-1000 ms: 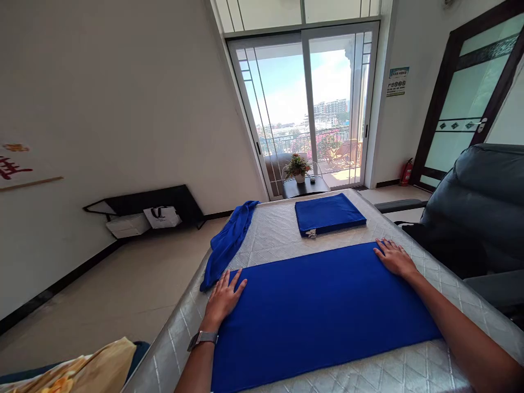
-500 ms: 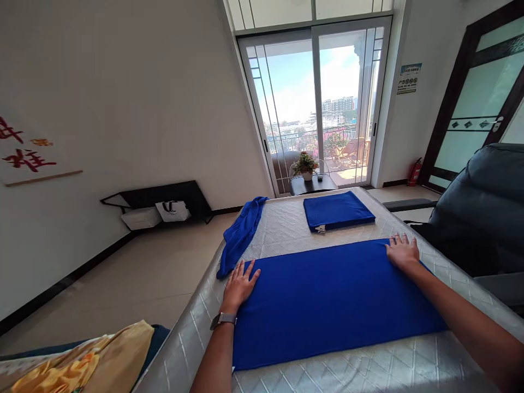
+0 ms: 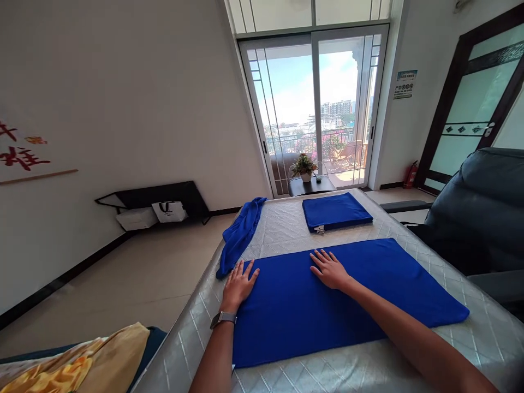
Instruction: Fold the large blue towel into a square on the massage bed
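A blue cloth (image 3: 303, 316) lies flat as a wide rectangle on the quilted silver-white mattress (image 3: 282, 221). My left hand (image 3: 239, 283) rests palm down on its far left corner, fingers spread, a watch on the wrist. On the cloth's far edge, near the middle, my right hand (image 3: 329, 269) lies flat with its fingers apart. Beyond it sits a folded blue stack (image 3: 338, 211) with a white tag at its front. A crumpled blue cloth (image 3: 243, 229) lies along the mattress's left edge, close to my left hand's fingertips.
A dark padded chair (image 3: 483, 207) stands right of the mattress. Beyond the far end is a small black table (image 3: 311, 186) with a potted plant (image 3: 304, 166), before a sliding glass door. Yellow and tan fabric (image 3: 110, 355) lies at the lower left.
My right hand has moved left from the cloth's far right corner to the middle of its far edge. My left hand has stayed in place. The view has shifted slightly.
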The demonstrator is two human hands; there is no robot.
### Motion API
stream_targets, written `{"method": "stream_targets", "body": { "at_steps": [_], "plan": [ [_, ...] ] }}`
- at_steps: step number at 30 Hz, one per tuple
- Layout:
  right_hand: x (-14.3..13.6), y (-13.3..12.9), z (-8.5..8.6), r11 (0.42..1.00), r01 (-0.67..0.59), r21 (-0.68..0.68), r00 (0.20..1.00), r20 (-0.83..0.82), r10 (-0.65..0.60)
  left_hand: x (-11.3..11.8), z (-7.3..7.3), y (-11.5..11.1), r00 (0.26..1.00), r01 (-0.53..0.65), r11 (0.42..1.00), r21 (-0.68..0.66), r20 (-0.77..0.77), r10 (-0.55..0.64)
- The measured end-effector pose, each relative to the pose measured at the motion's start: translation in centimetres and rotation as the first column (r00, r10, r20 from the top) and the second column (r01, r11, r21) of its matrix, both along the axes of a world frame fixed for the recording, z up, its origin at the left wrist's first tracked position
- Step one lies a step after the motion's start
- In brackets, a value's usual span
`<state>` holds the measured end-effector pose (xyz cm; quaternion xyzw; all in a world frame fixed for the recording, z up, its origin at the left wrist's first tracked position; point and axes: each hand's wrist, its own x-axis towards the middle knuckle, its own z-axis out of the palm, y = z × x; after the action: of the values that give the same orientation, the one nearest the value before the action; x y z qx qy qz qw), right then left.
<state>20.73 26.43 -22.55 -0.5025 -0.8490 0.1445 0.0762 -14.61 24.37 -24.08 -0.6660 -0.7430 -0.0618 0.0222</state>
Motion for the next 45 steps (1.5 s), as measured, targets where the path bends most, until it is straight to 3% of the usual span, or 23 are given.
{"method": "stream_targets", "body": {
  "at_steps": [4,8,11,16,30,45],
  "plan": [
    [10.4,2.4,-1.2,0.983,0.182,0.021,0.978,0.102,-0.183,0.0,0.0,0.1,1.0,-0.005,1.0,0.002,-0.017,0.005],
    [21.9,4.6,-2.9,0.895,0.438,0.088,0.872,0.2,-0.447,0.0,0.0,0.3,0.999,-0.01,1.0,-0.014,-0.032,0.01],
    [26.4,5.5,-4.2,0.852,0.504,0.138,0.825,0.217,-0.523,-0.1,-0.1,0.5,0.999,-0.013,0.999,-0.031,-0.038,0.012],
    [26.9,5.9,-5.0,0.842,0.521,0.142,0.815,0.209,-0.54,-0.5,-0.5,0.7,0.998,0.003,1.0,-0.028,-0.063,-0.005],
    [26.2,5.4,-4.1,0.816,0.562,0.136,0.789,0.209,-0.578,-0.7,-0.8,0.8,1.0,0.009,1.0,-0.001,-0.012,-0.009],
    [26.4,5.7,-4.6,0.816,0.564,0.123,0.791,0.203,-0.577,-1.0,-1.2,0.9,0.999,0.011,1.0,0.011,-0.031,-0.011]
  ]
}}
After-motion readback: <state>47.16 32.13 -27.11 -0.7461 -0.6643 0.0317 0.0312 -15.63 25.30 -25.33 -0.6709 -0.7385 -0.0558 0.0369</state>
